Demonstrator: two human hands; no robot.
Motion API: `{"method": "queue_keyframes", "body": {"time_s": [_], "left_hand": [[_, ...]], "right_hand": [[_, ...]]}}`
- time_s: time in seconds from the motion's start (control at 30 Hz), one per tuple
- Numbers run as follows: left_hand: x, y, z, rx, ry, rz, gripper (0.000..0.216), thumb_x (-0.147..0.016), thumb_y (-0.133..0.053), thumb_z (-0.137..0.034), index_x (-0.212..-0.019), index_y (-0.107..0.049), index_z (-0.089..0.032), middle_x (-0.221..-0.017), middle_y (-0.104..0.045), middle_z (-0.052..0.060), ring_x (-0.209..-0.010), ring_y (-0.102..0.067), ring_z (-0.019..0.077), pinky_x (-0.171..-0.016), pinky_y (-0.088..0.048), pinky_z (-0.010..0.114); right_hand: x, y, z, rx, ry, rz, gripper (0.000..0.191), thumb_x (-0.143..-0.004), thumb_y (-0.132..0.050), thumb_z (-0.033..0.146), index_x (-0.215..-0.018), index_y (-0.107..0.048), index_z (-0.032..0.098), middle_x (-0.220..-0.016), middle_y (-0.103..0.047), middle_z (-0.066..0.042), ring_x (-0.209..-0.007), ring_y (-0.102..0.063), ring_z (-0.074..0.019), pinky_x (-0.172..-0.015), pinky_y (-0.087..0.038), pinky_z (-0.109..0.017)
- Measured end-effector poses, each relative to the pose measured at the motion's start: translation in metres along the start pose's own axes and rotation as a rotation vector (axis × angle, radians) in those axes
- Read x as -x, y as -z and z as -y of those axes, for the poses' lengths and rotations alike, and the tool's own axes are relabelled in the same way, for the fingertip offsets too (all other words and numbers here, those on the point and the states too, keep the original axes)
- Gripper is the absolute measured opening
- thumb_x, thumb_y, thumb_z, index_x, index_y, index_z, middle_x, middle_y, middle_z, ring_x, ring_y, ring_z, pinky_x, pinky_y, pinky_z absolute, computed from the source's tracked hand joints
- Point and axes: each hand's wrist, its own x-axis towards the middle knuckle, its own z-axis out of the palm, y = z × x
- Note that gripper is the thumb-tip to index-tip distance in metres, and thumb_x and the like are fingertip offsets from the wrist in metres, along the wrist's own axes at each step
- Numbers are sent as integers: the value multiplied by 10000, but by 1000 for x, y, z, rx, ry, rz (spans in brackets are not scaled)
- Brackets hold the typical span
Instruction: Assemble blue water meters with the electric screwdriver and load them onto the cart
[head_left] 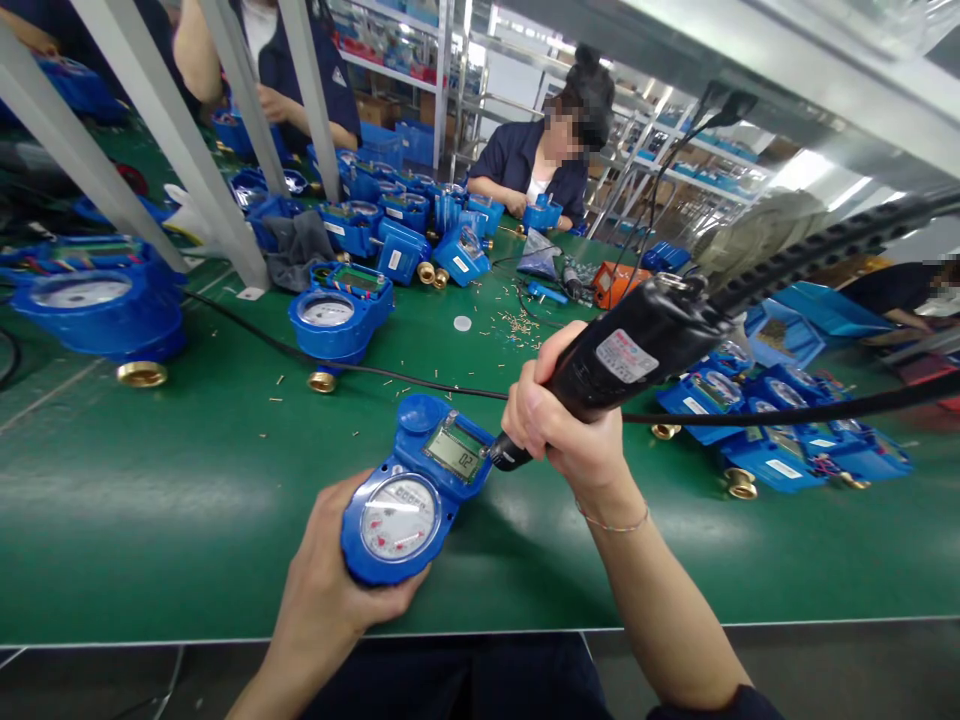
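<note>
A blue water meter [397,515] with a round dial and a small digital display lies near the front of the green bench. My left hand [330,560] is wrapped around its round dial end. In my right hand [562,425] is a black electric screwdriver [600,350], held slantwise with a cord running up to the right. Its tip meets the right edge of the display housing, beside the display [456,447]. The exact contact at the tip is too small to make out.
Another water meter [341,310] stands behind, left of centre. Several more meters [772,430] cluster at the right. Loose screws [517,325] lie scattered mid-bench. A black cable [420,380] crosses the bench. Grey posts [169,140] rise at left. A co-worker [540,160] sits opposite.
</note>
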Motion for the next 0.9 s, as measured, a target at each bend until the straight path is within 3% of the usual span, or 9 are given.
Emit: {"method": "queue_keyframes", "body": {"time_s": [0.23, 0.33, 0.47, 0.6, 0.77, 0.9], "left_hand": [[8, 1, -1, -85, -53, 36, 786, -659, -758, -321, -1334, -389, -161, -1232, -515, 146, -1092, -574, 315, -877, -534, 440], [21, 1, 0, -145, -116, 64, 865, -655, -739, -228, -1412, -322, -191, -1310, -489, 164, -1149, -553, 340, -885, -544, 453], [33, -1, 0, -197, -163, 88, 965, -655, -734, -168, -1483, -244, -235, -1372, -463, 174, -1197, -522, 365, -927, -527, 483], [33, -4, 0, -271, -212, 87, 943, -693, -720, -261, -1499, -232, -220, -1362, -480, 178, -1167, -541, 366, -892, -544, 467], [30, -6, -2, -294, -248, 42, 902, -723, -684, -306, -1496, -242, -164, -1339, -487, 199, -1157, -541, 347, -888, -542, 437], [31, -9, -2, -270, -187, 20, 868, -736, -647, -324, -1492, -249, -172, -1342, -494, 192, -1173, -535, 350, -910, -527, 455]], "right_hand": [[3, 12, 10, 60, 1, 86, 201, -803, -635, 141, -889, -479, 234, -523, -457, 124, -341, -363, -35, -378, -361, -175], [-5, 17, 29, 104, 75, -8, 174, -810, -607, 149, -912, -496, 237, -474, -403, 135, -303, -294, -31, -355, -319, -166], [-22, 9, 48, 121, 298, -217, 157, -754, -595, 126, -840, -510, 226, -439, -334, 125, -303, -233, -38, -339, -275, -173], [-25, -13, 33, 122, 382, -332, 176, -773, -591, 122, -855, -489, 240, -470, -333, 118, -333, -274, -50, -380, -314, -187], [-27, -26, -1, 87, 281, -275, 162, -808, -572, 157, -887, -471, 255, -471, -334, 126, -321, -279, -47, -377, -314, -186], [-32, -27, -12, 6, 239, -235, 188, -788, -560, 112, -893, -476, 243, -474, -365, 123, -330, -294, -42, -388, -322, -184]]}}
